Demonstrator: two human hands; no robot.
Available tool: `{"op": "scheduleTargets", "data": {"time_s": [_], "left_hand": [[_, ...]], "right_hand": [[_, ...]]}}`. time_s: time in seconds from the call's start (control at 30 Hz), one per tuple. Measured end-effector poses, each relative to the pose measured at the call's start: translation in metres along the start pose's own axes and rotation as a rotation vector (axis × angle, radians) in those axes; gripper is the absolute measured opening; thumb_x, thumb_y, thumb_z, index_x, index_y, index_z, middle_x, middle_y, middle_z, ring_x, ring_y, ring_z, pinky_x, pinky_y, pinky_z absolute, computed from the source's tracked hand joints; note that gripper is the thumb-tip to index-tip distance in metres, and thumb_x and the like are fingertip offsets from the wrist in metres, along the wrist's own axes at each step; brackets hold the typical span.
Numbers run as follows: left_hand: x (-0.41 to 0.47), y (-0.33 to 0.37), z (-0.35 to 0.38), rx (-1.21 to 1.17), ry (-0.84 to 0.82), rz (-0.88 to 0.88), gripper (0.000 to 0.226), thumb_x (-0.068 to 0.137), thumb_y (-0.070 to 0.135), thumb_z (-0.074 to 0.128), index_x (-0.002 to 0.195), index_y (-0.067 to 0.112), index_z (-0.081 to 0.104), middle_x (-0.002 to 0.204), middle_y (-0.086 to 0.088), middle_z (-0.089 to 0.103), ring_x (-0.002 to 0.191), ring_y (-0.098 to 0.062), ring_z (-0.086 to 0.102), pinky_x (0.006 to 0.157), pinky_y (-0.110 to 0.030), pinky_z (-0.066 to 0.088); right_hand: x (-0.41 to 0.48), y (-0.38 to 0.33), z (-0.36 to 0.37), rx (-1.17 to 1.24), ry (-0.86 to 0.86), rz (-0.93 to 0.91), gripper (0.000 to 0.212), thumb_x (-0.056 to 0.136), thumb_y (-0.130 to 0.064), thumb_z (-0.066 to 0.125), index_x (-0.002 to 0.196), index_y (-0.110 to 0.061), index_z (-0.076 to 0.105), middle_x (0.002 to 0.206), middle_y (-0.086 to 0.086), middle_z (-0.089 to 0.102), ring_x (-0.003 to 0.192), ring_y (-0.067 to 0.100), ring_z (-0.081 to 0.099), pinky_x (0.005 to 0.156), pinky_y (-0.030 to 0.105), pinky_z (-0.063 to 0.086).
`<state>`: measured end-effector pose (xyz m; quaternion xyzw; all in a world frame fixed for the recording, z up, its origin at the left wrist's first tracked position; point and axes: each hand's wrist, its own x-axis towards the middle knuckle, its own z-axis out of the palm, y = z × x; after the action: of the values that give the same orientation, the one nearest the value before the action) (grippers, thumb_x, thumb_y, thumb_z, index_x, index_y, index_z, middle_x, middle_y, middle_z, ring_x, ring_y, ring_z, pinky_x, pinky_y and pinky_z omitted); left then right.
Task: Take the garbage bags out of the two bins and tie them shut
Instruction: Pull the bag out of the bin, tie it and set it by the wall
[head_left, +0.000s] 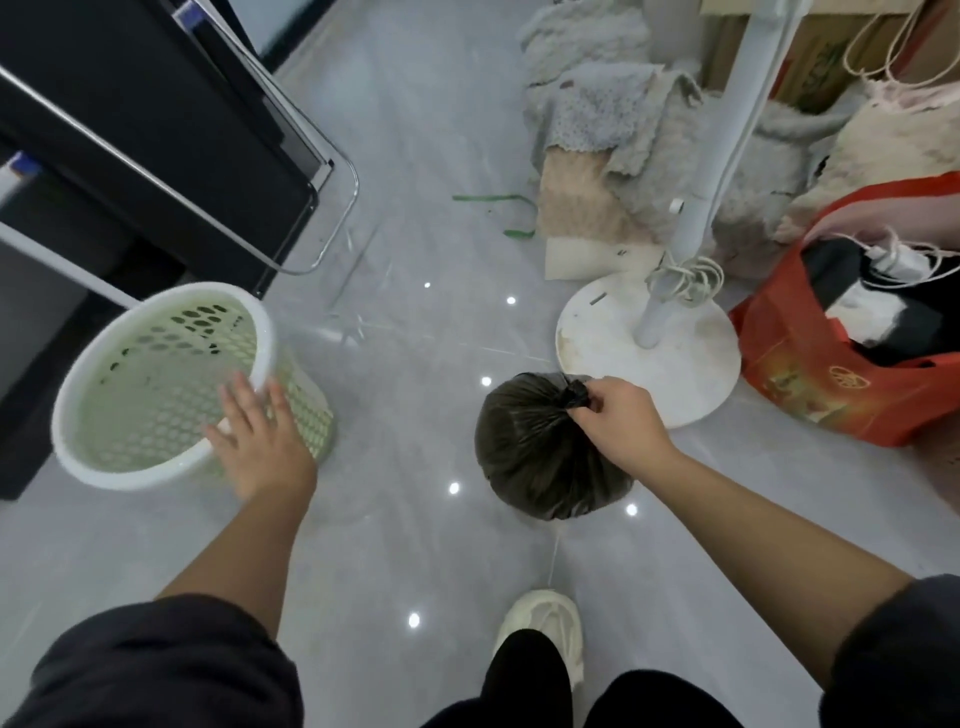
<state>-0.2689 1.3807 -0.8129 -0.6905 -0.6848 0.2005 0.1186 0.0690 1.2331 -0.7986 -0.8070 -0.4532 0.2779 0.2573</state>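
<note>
Black plastic, thin and see-through, forms the garbage bag (540, 462), round and full, on the floor (415, 545) just in front of the white fan base (613, 332). The right hand (618, 415) pinches its knotted neck with curled fingers (602, 397), I think to carry it away. Well left of the base, the left hand (260, 447) lays straight fingers on the rim of the tilted green bin (156, 384), probably steadying it; the bin looks empty.
</note>
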Motion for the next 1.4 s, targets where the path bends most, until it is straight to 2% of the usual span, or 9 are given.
{"op": "scheduleTargets", "data": {"time_s": [0.13,0.27,0.4,0.57,0.7,0.77,1.03,1.27,1.4], "left_hand": [[0.028,-0.021,0.003,-0.047,-0.102,-0.148,0.061,0.094,0.013,0.018,0.149,0.001,-0.007,0.156,-0.017,-0.021,0.145,-0.032,-0.012,0.115,-0.056,0.012],[0.026,-0.01,0.005,-0.077,-0.196,-0.116,0.061,0.096,0.015,0.02,0.148,0.0,-0.007,0.157,-0.015,-0.019,0.146,-0.029,-0.013,0.115,-0.054,0.012],[0.005,0.016,-0.009,-0.111,-0.275,0.043,0.062,0.093,0.011,0.022,0.149,0.002,-0.004,0.159,-0.01,-0.012,0.147,-0.023,-0.006,0.115,-0.05,0.017],[-0.041,0.037,-0.06,-0.108,-0.386,0.224,0.063,0.094,0.015,0.03,0.149,0.003,0.002,0.16,-0.008,-0.003,0.147,-0.022,0.002,0.116,-0.045,0.017],[-0.09,0.047,-0.13,-0.19,-0.382,0.419,0.049,0.088,0.017,0.043,0.136,0.012,0.038,0.141,-0.007,0.041,0.128,-0.025,0.042,0.102,-0.04,0.034],[-0.117,0.05,-0.173,-0.223,-0.359,0.526,0.042,0.089,0.019,0.046,0.13,0.015,0.045,0.13,-0.006,0.051,0.116,-0.024,0.051,0.095,-0.035,0.038],[-0.207,0.055,-0.339,-0.567,-0.33,0.934,0.037,0.088,0.03,0.055,0.123,0.02,0.053,0.116,0.0,0.06,0.104,-0.02,0.059,0.092,-0.033,0.042],[-0.261,0.088,-0.442,-0.599,-0.381,1.207,0.052,0.082,0.036,0.064,0.129,0.023,0.048,0.119,0.002,0.058,0.107,-0.017,0.057,0.094,-0.036,0.044],[-0.29,0.113,-0.477,-0.607,-0.325,1.279,0.025,0.081,0.028,0.064,0.105,0.024,0.06,0.099,0.006,0.062,0.093,-0.016,0.059,0.087,-0.038,0.047]], "right_hand": [[0.006,0.002,0.007,0.04,0.008,-0.01,0.012,0.083,-0.02,0.058,0.073,-0.015,0.063,0.063,-0.005,0.057,0.067,0.015,0.055,0.063,0.031,0.045],[0.011,-0.001,0.017,0.054,0.0,0.017,0.013,0.08,-0.028,0.058,0.078,-0.018,0.065,0.072,-0.004,0.065,0.073,0.016,0.061,0.07,0.034,0.052],[0.004,-0.011,0.01,0.033,-0.013,0.053,0.019,0.079,-0.027,0.059,0.065,-0.015,0.058,0.064,-0.003,0.059,0.067,0.017,0.057,0.066,0.034,0.05],[-0.029,-0.033,-0.034,0.055,-0.068,0.131,0.023,0.082,-0.019,0.062,0.062,-0.011,0.053,0.059,-0.006,0.047,0.063,0.015,0.048,0.055,0.028,0.034],[-0.071,-0.059,-0.086,0.073,-0.092,0.191,0.021,0.081,-0.02,0.061,0.066,-0.008,0.055,0.066,-0.003,0.048,0.064,0.014,0.047,0.059,0.029,0.036],[-0.095,-0.073,-0.118,0.077,-0.094,0.219,0.018,0.082,-0.022,0.061,0.072,-0.007,0.057,0.072,-0.001,0.053,0.069,0.015,0.05,0.061,0.03,0.039],[-0.176,-0.132,-0.25,0.057,-0.079,0.281,0.008,0.08,-0.024,0.062,0.077,-0.018,0.057,0.08,-0.005,0.052,0.076,0.017,0.052,0.069,0.034,0.047],[-0.228,-0.146,-0.344,0.105,0.004,0.339,0.012,0.077,-0.02,0.063,0.086,-0.016,0.067,0.084,-0.002,0.058,0.076,0.016,0.055,0.069,0.036,0.049],[-0.26,-0.138,-0.382,0.176,0.097,0.384,0.016,0.075,-0.016,0.064,0.09,-0.017,0.069,0.085,0.0,0.059,0.078,0.018,0.057,0.07,0.036,0.049]]}}
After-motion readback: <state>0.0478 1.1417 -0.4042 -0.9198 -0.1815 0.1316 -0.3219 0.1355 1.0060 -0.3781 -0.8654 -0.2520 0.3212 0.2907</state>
